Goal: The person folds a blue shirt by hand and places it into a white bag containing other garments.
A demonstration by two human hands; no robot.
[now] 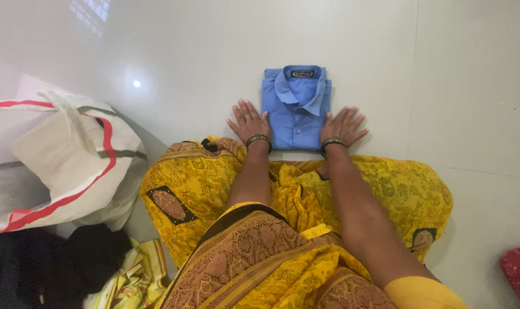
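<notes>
Head view: a folded blue shirt [296, 109] is seen lying collar-up on the pale floor [443, 86], flanked by two flat hands; the left hand [249, 121] and right hand [343, 126] are spread open against its edges, nothing being gripped. A white sack [54, 166] is seen well apart; yellow patterned cloth [385, 189] is draped below.

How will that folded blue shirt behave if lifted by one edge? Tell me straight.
The shirt is soft cloth folded into a neat rectangle, so it would probably sag and unfold if raised by one edge. It looks light for its size. On the glossy floor it would likely slide easily; the left hand and right hand lie flat beside it.
</notes>
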